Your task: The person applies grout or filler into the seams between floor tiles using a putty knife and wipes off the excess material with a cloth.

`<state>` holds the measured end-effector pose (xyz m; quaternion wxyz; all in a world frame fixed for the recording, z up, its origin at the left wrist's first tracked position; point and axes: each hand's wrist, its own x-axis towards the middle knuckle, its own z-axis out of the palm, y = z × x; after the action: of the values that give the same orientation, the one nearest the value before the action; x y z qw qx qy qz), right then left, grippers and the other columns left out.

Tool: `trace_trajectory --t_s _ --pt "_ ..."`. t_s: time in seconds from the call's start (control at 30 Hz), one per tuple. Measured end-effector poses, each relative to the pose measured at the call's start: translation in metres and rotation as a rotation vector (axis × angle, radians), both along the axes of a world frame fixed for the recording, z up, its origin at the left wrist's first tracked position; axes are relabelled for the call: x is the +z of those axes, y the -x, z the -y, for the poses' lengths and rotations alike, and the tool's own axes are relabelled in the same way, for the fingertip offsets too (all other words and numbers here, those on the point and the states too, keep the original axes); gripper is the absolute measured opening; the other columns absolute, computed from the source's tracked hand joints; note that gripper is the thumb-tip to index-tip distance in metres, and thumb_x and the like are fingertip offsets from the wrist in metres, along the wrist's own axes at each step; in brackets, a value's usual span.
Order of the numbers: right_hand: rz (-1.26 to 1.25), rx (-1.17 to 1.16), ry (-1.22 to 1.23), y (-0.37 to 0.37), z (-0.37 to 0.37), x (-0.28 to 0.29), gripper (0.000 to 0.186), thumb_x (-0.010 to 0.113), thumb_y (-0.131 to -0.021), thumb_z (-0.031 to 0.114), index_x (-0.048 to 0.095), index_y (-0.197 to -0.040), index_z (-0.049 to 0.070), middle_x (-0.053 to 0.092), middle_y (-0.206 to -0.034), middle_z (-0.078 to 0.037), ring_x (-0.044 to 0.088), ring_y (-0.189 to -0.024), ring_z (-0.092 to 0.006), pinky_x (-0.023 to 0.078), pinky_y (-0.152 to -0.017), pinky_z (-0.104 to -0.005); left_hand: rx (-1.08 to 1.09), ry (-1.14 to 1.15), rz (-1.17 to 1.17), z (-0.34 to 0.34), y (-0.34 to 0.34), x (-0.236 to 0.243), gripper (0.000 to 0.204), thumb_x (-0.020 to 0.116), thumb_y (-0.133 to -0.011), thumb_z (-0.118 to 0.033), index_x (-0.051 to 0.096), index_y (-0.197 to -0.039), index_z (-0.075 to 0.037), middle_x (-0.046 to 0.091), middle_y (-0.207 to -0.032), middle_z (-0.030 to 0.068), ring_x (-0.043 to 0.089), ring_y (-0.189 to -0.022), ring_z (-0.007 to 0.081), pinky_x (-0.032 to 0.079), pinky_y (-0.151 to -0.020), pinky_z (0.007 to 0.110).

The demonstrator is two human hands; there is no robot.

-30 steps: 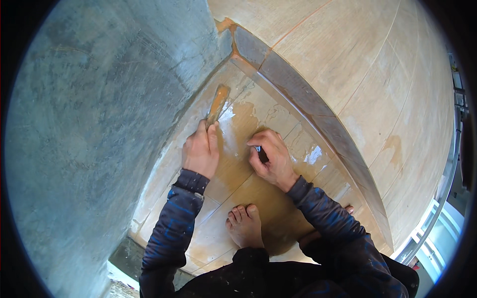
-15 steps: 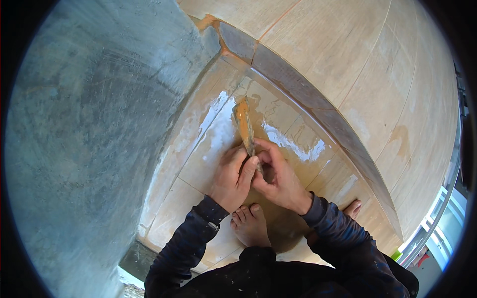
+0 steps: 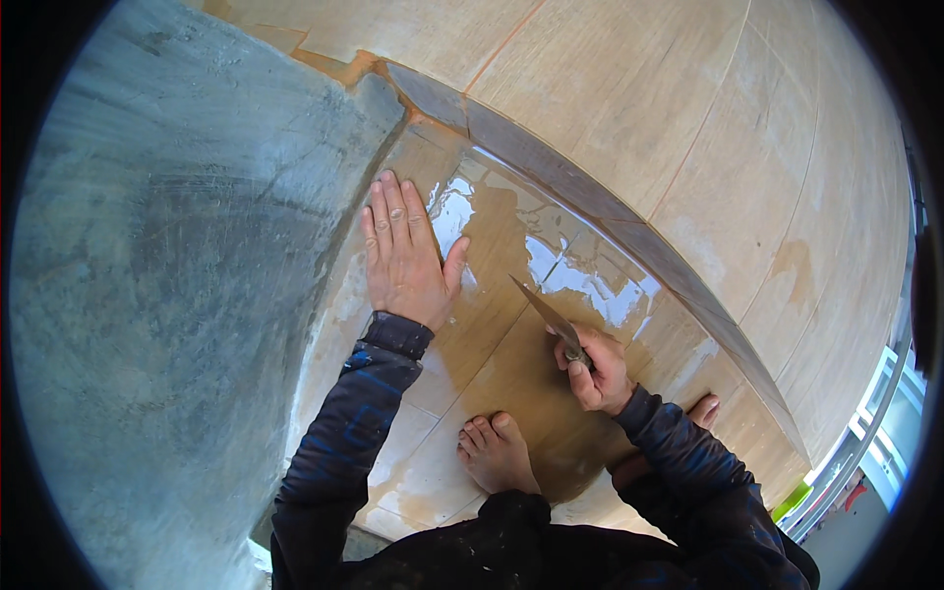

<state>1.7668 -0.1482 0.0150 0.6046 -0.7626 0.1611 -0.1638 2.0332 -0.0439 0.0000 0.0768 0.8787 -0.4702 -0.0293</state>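
Observation:
My left hand (image 3: pixel 405 261) lies palm down on the wet, wood-look floor tiles (image 3: pixel 472 354), its fingers stretched toward the corner beside the grey wall. In my right hand (image 3: pixel 602 372) is a small trowel (image 3: pixel 544 307), gripped by its handle. The narrow metal blade points up and to the left, held over the tiles. Shallow water (image 3: pixel 590 280) glints on the tile surface between my hands and the step.
A rough grey cement wall (image 3: pixel 187 295) rises on the left. Ahead and to the right, a step riser (image 3: pixel 610 211) leads up to more tiles (image 3: pixel 649 108). Orange-brown grout (image 3: pixel 359 67) sits at the corner. My bare foot (image 3: pixel 497 454) stands on the lower tiles.
My hands were together at the trowel, whose blade carried orange-brown paste. Now they are apart: the left has let go and moved forward onto the tiles; the right has drawn the trowel rightward.

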Motion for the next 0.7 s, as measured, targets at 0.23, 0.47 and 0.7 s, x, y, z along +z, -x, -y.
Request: trace_trajectory --t_s 0.23,0.47,0.7 --pt "0.021 0.007 -0.018 -0.002 0.001 -0.001 0.038 0.057 -0.092 0.009 0.062 -0.127 -0.005 0.061 -0.079 -0.008 0.06 -0.068 -0.0242 0.051 -0.067 -0.0365 -0.145 -0.039 -0.046 0.008 -0.015 0.01 0.091 0.054 -0.1 -0.046 0.019 -0.159 0.014 0.014 -0.169 0.0314 0.01 -0.159 0.0433 0.008 -0.129 0.053" --pt "0.027 -0.003 0.018 -0.003 0.002 -0.001 0.035 0.056 -0.094 0.011 0.063 -0.124 -0.006 0.061 -0.077 -0.009 0.059 -0.065 -0.0236 0.05 -0.064 -0.0362 -0.221 -0.004 -0.041 0.03 -0.02 0.007 0.093 0.055 -0.098 -0.052 0.024 -0.158 0.013 0.017 -0.168 0.0316 0.012 -0.159 0.0438 0.007 -0.128 0.055" --pt "0.039 -0.026 -0.001 -0.004 0.001 0.0 0.034 0.056 -0.096 0.014 0.063 -0.122 -0.006 0.06 -0.074 -0.007 0.059 -0.064 -0.0216 0.05 -0.063 -0.0349 -0.614 0.003 -0.258 0.024 0.047 0.016 0.084 0.06 -0.095 -0.048 0.037 -0.156 0.005 0.029 -0.166 0.025 0.022 -0.157 0.0389 0.015 -0.128 0.053"
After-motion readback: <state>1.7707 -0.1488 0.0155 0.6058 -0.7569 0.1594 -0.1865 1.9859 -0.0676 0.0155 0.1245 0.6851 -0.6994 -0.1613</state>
